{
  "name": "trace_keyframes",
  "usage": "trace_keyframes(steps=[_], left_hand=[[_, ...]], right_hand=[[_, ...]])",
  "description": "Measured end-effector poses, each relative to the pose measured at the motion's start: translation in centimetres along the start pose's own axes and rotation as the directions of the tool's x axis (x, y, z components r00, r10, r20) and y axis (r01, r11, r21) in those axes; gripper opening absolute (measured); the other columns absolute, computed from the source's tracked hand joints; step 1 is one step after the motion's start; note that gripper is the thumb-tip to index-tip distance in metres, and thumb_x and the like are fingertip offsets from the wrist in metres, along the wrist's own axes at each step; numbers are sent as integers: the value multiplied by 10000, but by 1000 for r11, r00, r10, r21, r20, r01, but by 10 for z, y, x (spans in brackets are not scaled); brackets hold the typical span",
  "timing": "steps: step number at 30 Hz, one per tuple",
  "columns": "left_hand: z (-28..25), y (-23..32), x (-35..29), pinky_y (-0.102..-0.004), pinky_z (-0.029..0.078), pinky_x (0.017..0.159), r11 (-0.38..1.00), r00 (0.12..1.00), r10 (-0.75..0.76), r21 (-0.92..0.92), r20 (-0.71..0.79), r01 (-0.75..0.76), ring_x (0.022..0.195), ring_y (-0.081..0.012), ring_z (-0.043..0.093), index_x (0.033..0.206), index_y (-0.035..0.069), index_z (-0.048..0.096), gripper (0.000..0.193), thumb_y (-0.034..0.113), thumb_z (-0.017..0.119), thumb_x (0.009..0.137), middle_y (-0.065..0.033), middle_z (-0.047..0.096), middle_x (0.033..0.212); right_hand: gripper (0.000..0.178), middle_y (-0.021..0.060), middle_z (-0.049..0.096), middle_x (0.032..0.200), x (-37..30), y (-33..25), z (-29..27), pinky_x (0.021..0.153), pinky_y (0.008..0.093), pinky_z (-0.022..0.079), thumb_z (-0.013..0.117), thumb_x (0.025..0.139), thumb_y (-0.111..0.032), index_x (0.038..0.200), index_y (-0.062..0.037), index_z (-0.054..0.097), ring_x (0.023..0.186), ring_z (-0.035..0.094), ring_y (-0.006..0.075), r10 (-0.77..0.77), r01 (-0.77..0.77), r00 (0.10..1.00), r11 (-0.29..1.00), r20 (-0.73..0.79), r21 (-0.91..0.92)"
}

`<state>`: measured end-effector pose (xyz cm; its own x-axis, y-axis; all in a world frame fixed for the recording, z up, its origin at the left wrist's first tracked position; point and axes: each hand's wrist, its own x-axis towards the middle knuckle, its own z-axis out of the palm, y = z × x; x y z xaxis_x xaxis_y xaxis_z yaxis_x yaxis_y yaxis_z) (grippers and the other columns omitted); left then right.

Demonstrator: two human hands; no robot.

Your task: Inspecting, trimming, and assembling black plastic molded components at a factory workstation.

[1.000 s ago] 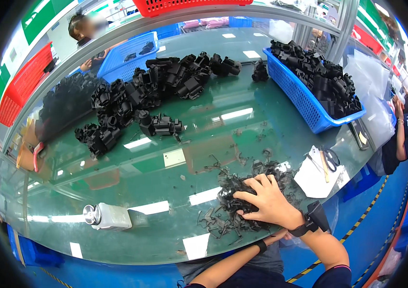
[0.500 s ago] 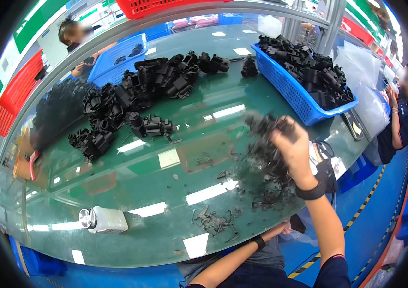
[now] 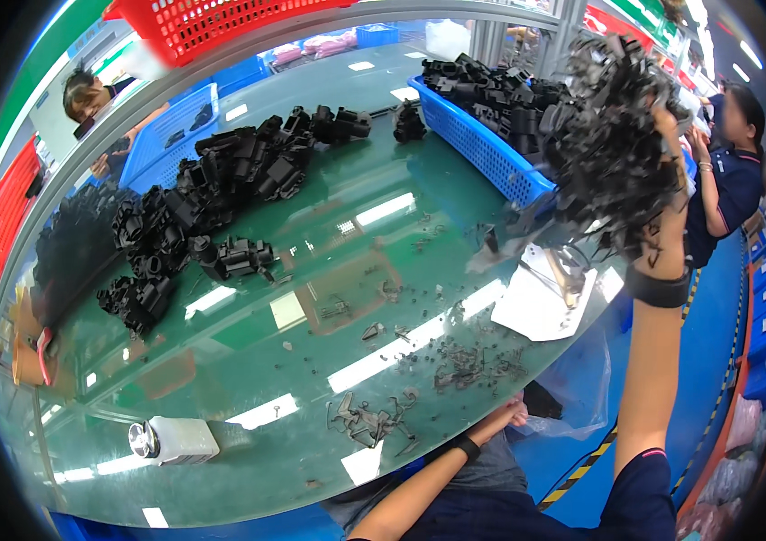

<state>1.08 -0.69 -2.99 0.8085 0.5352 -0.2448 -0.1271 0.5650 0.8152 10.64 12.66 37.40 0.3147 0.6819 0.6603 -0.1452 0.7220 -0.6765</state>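
Lifted high at the right, my right hand (image 3: 671, 194) is closed around a big tangled clump of small black plastic scraps (image 3: 613, 135). The clump hides most of my fingers and overlaps the near end of a blue basket (image 3: 482, 144) filled with black plastic parts. My left hand (image 3: 515, 413) is low at the table's front edge, its fingers curled at a clear plastic bag (image 3: 586, 397) with something dark beside it. Small black bits (image 3: 473, 365) lie scattered on the green table (image 3: 248, 487) near that hand. Thin, twisted black pieces (image 3: 374, 419) form a loose heap to the left.
Black moulded parts (image 3: 239, 171) are piled at the back left. A white bottle with a metal top (image 3: 174, 440) lies near the front left. White paper (image 3: 541, 298) lies at the right edge. Two other people (image 3: 725, 171) are beyond the table. A red basket (image 3: 239, 22) is overhead.
My right hand has risen from the table toward the upper right with the clump, uncovering scattered bits and white paper. The clear bag shows higher beside my left hand. The view has shifted.
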Motion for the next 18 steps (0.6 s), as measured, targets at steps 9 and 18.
trace_keyframes(steps=[9,18], left_hand=[[14,8,4,-247,520,620,998,999,-50,50,14,49,695,-177,622,1191,-83,359,355,125,443,915,-166,593,862],[-6,-3,-1,-246,499,656,982,998,-43,183,52,33,715,-155,607,1125,-51,397,271,133,424,928,-116,602,819]], right_hand=[[393,126,544,1166,-20,-78,-117,887,308,457,432,913,-241,1197,24,491,1009,568,200,-47,49,999,978,12,-202],[356,48,559,1070,-130,-38,-169,845,273,432,548,872,-277,1103,-7,542,953,550,141,94,-373,808,845,-581,-382]])
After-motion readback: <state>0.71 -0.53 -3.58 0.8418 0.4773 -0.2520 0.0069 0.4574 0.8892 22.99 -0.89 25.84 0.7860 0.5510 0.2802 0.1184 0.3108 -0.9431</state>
